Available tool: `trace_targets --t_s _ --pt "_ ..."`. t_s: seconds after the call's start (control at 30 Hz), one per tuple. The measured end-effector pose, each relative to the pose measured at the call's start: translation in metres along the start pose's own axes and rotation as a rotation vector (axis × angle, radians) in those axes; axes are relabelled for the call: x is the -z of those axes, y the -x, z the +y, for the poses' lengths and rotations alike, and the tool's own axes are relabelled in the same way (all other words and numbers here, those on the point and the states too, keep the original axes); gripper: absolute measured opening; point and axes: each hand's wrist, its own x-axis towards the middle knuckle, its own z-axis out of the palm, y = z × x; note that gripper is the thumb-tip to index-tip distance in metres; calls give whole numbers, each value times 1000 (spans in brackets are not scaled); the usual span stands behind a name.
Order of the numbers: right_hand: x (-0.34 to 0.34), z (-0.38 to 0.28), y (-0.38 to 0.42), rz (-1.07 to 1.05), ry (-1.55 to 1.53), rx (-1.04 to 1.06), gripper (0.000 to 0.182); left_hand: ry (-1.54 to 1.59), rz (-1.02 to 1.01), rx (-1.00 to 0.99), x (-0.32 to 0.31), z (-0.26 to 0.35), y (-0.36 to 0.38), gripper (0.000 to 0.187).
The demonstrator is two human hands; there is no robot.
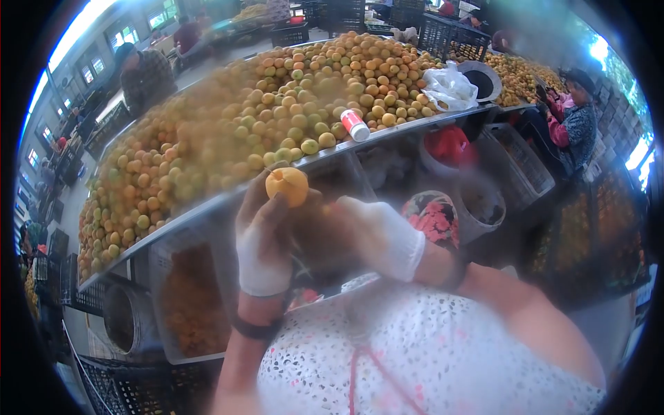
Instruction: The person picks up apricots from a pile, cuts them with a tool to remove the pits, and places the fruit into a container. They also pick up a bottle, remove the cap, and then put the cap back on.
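A yellow-orange fruit [287,187] is held up in the fingers of my left hand [263,238], which wears a white glove. A dark line or split shows on the fruit's surface. My right hand [370,232], also gloved in white, is just to the right; its fingers are blurred, and whatever they hold cannot be made out. Beyond both hands, a large heap of orange and greenish fruit [304,97] covers a metal-edged table [207,205]. On the table's near edge lies a red and white cylindrical container [355,126].
A white crate [160,277] of orange pieces and a bucket [123,318] stand below left. Under the table at right are a red bag [449,146], another bucket [498,207] and a crate [519,162]. A person [570,124] sits at right; another [144,77] is across the table.
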Motion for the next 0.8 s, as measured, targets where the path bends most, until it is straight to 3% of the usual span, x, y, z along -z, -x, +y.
trace_targets --t_s 0.07,0.2,0.27,0.4,0.47,0.63,0.8 --pt "-4 7 -4 -26 152 49 20 70 -22 -29 0 -2 -2 51" --pt "-18 28 -16 19 39 52 24 84 5 -83 -12 0 -13 46" --pt "-23 42 -22 18 151 49 24 124 21 -102 -9 -10 -24 47" --pt "-24 55 -28 41 68 -92 23 135 66 -12 -6 -42 -41 55" --pt "-27 73 -38 58 169 -20 23 202 111 65 -1 -60 -55 63" --pt "-18 74 -30 98 155 -130 23 162 69 91 5 -74 -69 62" --pt "-15 75 -20 171 90 -154 26 179 167 219 1 -71 -73 66"
